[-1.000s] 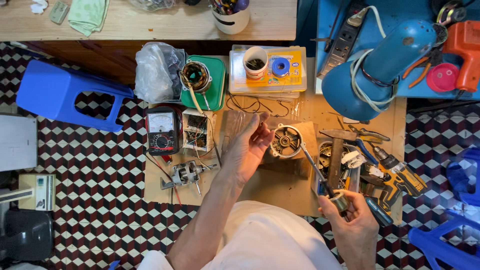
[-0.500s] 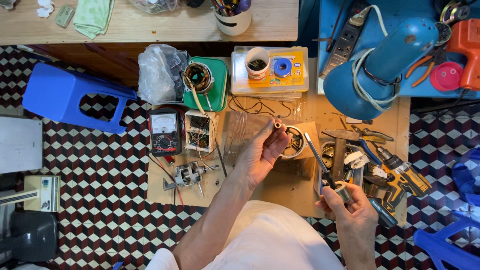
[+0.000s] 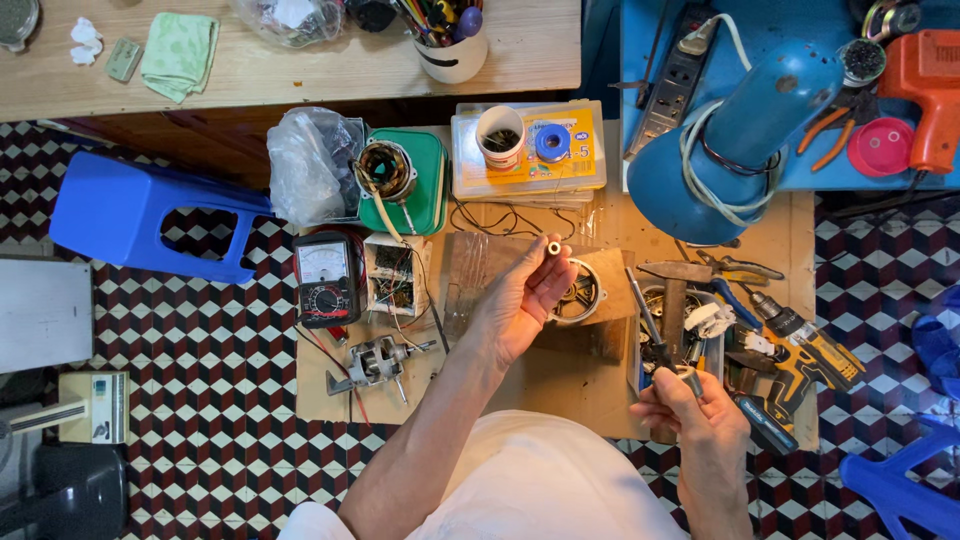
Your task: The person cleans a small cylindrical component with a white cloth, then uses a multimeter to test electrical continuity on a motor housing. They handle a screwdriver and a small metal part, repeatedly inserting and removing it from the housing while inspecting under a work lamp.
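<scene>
Over cardboard point(image 3: 560, 385), left hand point(image 3: 520, 300) pinches small bushing point(image 3: 554, 247), bore facing camera.

The scene is brightly and evenly lit from above, with soft daylight-like colour and no strong tint. Shadows are short and soft: a dim patch lies under the wooden table point(image 3: 300, 70) edge and beneath the blue stool point(image 3: 140, 215). The blue lamp shade point(image 3: 735, 140) shows a mild sheen along its curve, and the plastic bag point(image 3: 310, 160) carries small white glints (nothing blown out). Focus is sharp over the cardboard sheet point(image 3: 560, 380) and the left hand point(image 3: 520, 300); the right hand point(image 3: 690, 410) is crisp too. The wide lens bends the checkered floor point(image 3: 180, 400) slightly towards the corners, where detail softens and darkens a little.
</scene>
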